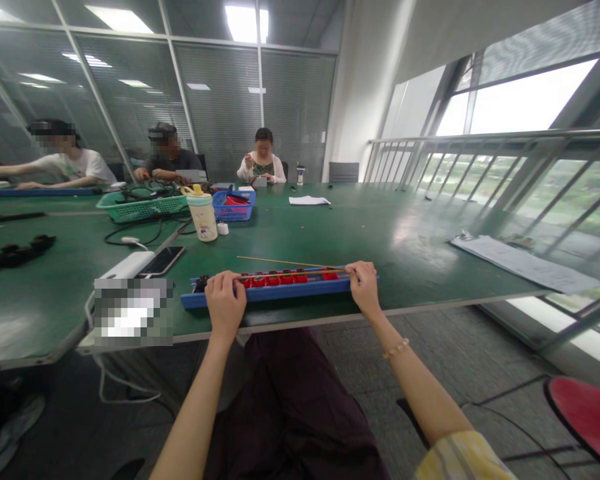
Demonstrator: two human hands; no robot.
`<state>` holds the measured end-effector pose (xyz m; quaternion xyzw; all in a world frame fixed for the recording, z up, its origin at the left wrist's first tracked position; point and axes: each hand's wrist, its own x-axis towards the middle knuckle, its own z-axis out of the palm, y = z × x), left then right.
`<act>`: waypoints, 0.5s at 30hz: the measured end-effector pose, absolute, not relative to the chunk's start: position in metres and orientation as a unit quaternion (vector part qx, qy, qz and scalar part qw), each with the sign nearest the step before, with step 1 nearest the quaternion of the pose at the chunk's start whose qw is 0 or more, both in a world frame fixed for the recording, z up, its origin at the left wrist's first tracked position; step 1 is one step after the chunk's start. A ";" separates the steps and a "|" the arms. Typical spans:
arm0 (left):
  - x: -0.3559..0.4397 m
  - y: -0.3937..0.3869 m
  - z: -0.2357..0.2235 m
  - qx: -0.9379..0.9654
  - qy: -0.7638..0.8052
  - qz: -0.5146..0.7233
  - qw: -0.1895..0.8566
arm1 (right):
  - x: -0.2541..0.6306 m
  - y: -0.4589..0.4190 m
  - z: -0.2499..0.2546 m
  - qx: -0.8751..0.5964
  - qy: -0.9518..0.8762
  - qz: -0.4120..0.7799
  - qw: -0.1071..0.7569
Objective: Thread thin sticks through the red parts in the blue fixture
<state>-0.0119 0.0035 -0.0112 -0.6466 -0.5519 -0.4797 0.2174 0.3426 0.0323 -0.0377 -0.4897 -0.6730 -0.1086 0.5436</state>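
Your left hand [225, 307] and right hand [364, 288] sit well apart, each closed over the blue plastic tray [280, 293] toward one end. It lies at 12 o'clock on the near edge of the green surface [360, 233]. Keep both grips level so the row of red parts [273, 279] stays seated, clear of the thin wooden rod [285, 262] just behind.

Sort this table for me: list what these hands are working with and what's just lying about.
Working with:
left hand
right hand
blue tray
red pieces
wooden stick

Lying about:
phone
bottle
blue basket
papers
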 end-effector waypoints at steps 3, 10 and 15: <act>-0.012 0.004 -0.011 -0.654 -0.541 -0.484 0.214 | 0.343 0.033 -0.038 -0.491 -0.673 -0.104 0.543; -0.011 0.004 -0.011 -0.662 -0.529 -0.489 0.207 | 0.344 0.033 -0.037 -0.494 -0.663 -0.105 0.553; -0.011 0.005 -0.011 -0.666 -0.526 -0.490 0.201 | 0.342 0.032 -0.036 -0.504 -0.658 -0.105 0.550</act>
